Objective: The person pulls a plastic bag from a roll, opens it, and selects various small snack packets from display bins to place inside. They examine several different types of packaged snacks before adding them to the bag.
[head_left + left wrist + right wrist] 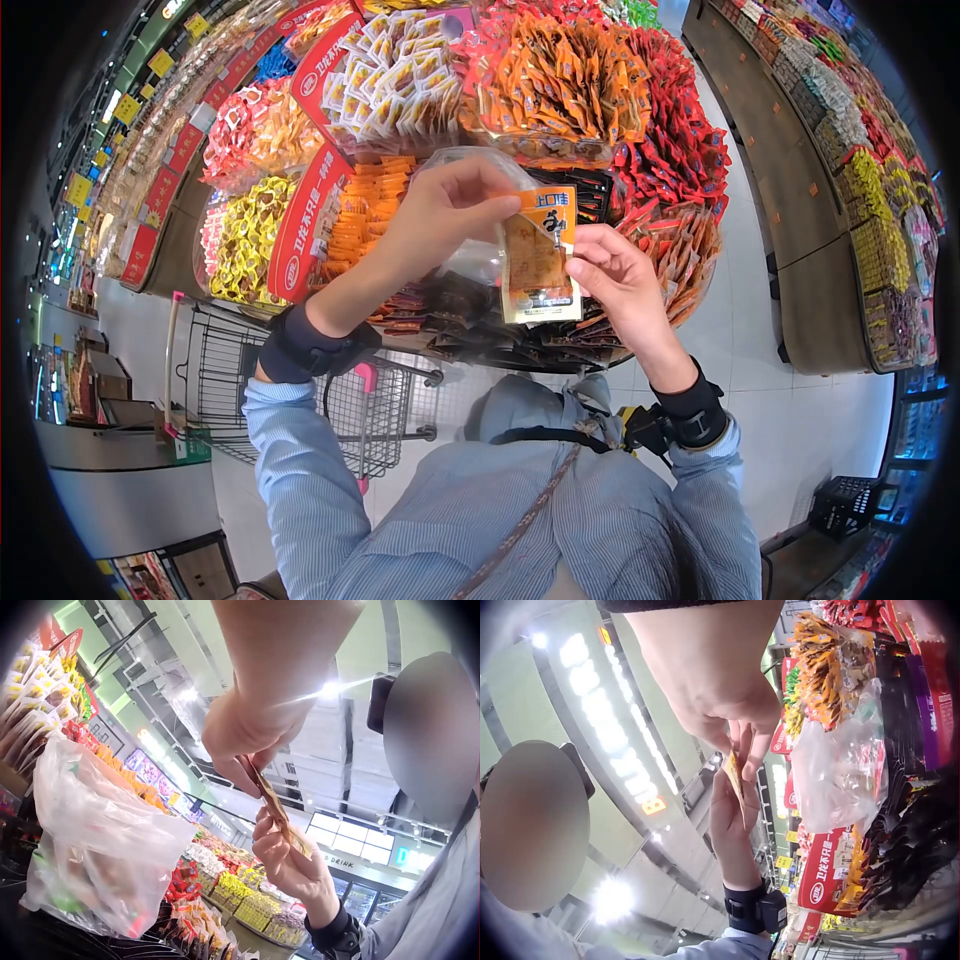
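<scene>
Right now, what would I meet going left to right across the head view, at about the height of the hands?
Yellow snack packets → left hand → orange-topped packet → right hand → brown display cabinet.

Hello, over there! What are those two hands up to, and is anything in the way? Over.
Left hand pinching packet's upper part. Right hand pinching its right edge. Plastic bag on the display beyond; nothing visibly blocking. Over.
</scene>
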Available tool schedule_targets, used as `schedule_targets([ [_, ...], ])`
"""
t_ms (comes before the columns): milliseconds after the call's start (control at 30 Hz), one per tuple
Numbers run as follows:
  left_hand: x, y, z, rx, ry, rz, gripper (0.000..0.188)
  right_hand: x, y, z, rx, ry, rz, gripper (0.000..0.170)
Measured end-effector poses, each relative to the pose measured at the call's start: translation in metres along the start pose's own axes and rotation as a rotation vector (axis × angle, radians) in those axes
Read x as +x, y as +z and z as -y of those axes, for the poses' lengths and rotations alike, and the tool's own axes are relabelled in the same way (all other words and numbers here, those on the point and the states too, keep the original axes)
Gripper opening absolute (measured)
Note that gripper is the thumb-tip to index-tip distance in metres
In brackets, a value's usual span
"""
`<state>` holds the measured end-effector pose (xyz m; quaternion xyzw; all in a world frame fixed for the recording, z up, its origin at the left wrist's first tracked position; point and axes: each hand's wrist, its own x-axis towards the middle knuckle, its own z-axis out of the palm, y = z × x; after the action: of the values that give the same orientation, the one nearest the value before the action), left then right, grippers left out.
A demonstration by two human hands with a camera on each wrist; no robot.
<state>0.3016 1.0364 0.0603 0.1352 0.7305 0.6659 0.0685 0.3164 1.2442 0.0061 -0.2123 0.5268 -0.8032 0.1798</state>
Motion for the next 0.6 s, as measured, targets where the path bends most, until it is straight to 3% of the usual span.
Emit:
schedule_targets([
  [100, -0.002, 0.002, 0.001, 0.012, -0.084, -0.01, 0.013, 0.0, 0.002, -0.005, 0.093, 0.048, -0.014, 0.021],
  [600, -0.004, 0.0, 0.01, -0.024, -0.127, 0.035, 0.013, 0.002, 0.003, -0.013, 0.001, 0.107, -0.041, 0.017],
])
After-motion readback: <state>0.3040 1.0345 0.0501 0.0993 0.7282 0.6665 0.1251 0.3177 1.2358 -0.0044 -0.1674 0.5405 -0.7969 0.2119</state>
